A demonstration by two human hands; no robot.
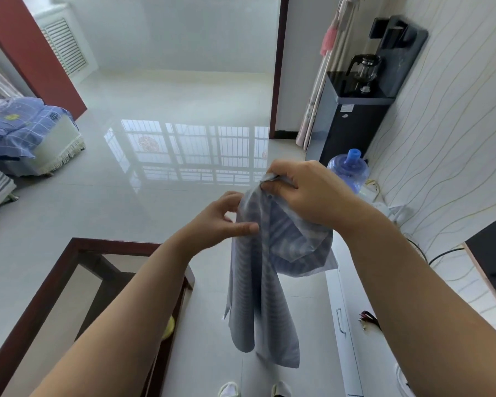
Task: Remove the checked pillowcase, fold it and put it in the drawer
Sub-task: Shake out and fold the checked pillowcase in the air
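Pillowcase (258,285) check pattern motion-blurred

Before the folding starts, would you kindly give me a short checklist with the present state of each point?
1. Pillowcase is off the pillow: ok, it hangs free in the air.
2. Right hand has a firm hold: ok, it pinches the top edge.
3. Left hand has a hold: ok, its fingers pinch the cloth lower on the near side.
4. Cloth is spread flat for folding: not ok, it hangs bunched and twisted.
5. Cloth is clear of the floor: cannot tell, the lower end hangs low near the slippers.
6. Drawer is open to receive it: not ok, the white front with a handle looks closed.
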